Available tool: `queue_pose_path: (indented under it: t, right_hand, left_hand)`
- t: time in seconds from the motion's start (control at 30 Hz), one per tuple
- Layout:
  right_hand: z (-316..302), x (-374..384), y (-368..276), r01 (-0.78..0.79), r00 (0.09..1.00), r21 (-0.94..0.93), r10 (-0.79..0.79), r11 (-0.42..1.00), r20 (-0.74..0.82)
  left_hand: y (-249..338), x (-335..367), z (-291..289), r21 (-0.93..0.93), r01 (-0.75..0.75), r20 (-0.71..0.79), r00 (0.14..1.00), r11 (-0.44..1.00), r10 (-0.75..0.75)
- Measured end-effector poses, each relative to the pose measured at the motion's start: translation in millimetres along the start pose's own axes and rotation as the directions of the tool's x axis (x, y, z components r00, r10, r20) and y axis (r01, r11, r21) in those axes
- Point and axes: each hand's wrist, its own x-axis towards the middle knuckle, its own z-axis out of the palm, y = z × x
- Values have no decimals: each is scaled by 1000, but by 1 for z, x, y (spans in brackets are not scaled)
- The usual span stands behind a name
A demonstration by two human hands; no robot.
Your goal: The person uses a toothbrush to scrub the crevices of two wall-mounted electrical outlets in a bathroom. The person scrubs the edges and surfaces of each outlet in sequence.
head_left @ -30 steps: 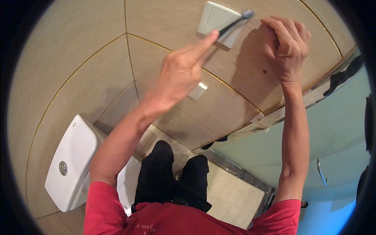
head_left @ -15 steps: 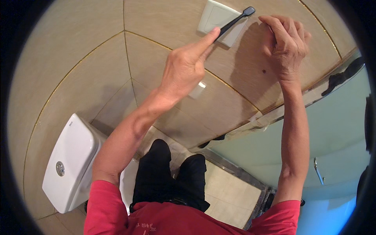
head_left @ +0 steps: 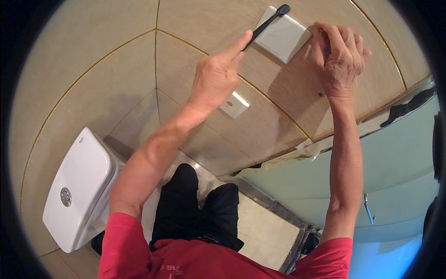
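Note:
A slim black toothbrush (head_left: pixel 266 25) is gripped in my left hand (head_left: pixel 216 76), its index finger stretched along the handle. The brush's head points up and right, in front of a white square wall switch plate (head_left: pixel 284 41). Beside the plate's right corner, my right hand (head_left: pixel 341 58) is closed with curled fingers, its fingertips close to the plate's edge. Whatever those fingers may hold is hidden. A small dark spot (head_left: pixel 320 94) marks the tile under the right hand.
Below my left wrist, a smaller white wall plate (head_left: pixel 235 105) sits on the beige tiled wall (head_left: pixel 200 139). A white toilet tank (head_left: pixel 79 193) stands at the left. Frosted glass (head_left: pixel 297 179) with a metal handle (head_left: pixel 369 209) lies along the right.
The view has shifted a little, showing more of both wall plates. Relative to the switch plate, the toothbrush has moved left, and my right hand now lies nearer the plate's right corner.

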Motion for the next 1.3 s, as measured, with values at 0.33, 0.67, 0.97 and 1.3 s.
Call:
queue_pose_path:
  t: [0.33, 0.67, 0.97, 1.3]
  right_hand:
    - [8, 1, -6, 2, 1000, -11, -2, 1000, 2]
    - [13, 0, -5, 64, 998, 15, -64, 998, -8]
    - [14, 0, -9, 53, 999, -6, -53, 999, 9]
    - [15, -1, -10, 48, 999, 16, -48, 999, -6]
  left_hand:
    - [-16, -6, 16, -116, -156, -153, 979, 981, 137]
    - [-32, -15, 5, -126, -83, -116, 991, 988, 68]
    - [-28, -7, 3, -346, 218, 59, 976, 913, -210]
    - [-23, -9, 7, -455, 268, 94, 963, 849, -253]
